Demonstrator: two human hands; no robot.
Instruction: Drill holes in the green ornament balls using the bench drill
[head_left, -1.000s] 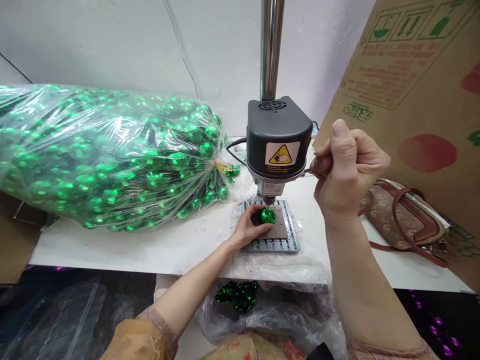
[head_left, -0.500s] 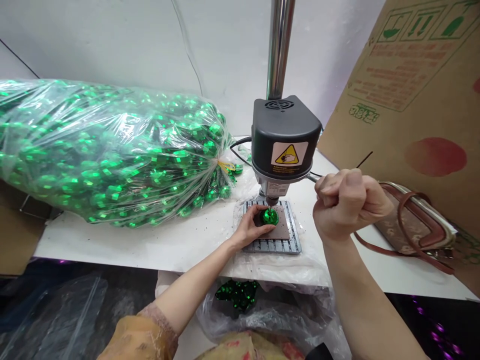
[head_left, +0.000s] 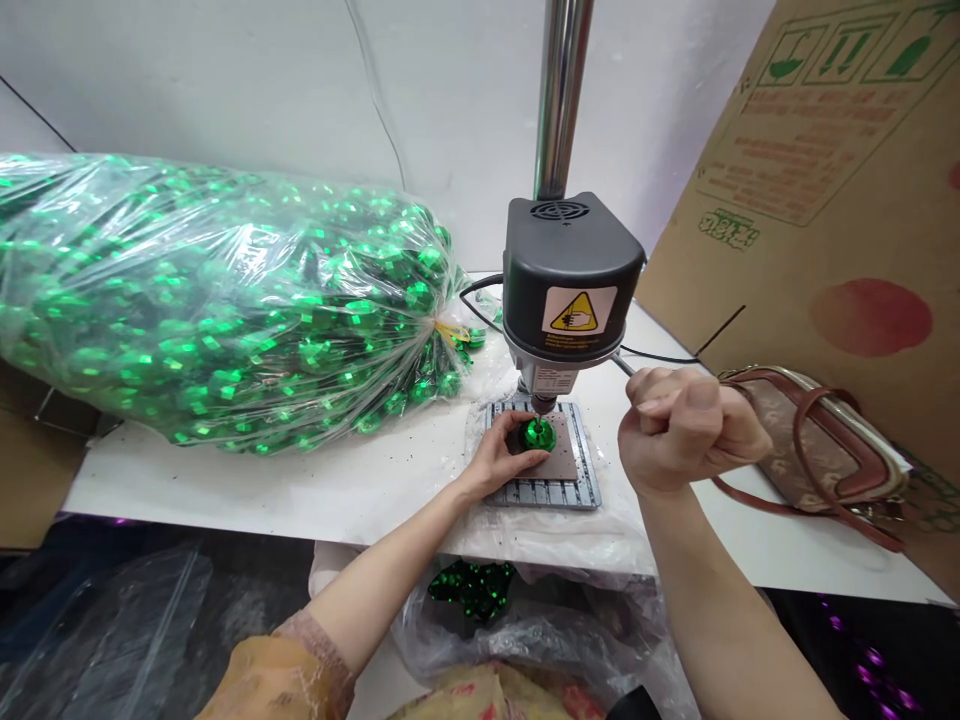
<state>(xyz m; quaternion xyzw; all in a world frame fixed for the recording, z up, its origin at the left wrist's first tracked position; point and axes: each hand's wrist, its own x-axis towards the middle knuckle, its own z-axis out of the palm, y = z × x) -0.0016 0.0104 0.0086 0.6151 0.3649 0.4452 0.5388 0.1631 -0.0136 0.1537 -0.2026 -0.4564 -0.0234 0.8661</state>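
A black drill press [head_left: 574, 265] stands on the white table, its chuck and bit right above a shiny green faceted ball [head_left: 539, 433]. My left hand [head_left: 501, 458] has thumb and fingers around the ball, which rests on a brown pad [head_left: 564, 463] over the slotted metal base [head_left: 585, 490]. To the right of the drill head, my right hand [head_left: 686, 425] is closed in a fist around the end of the drill's lever [head_left: 624, 366]. Whether the bit touches the ball is too small to tell.
A big clear bag of green balls [head_left: 225, 310] fills the left side. At the right are a brown handbag [head_left: 817, 440] and a large cardboard box [head_left: 795, 220]. Below the table edge, an open plastic bag holds more green pieces [head_left: 474, 588].
My right hand has moved slightly left and down with the lever, showing more of the black cable behind it. My left hand and the ball are almost unmoved.
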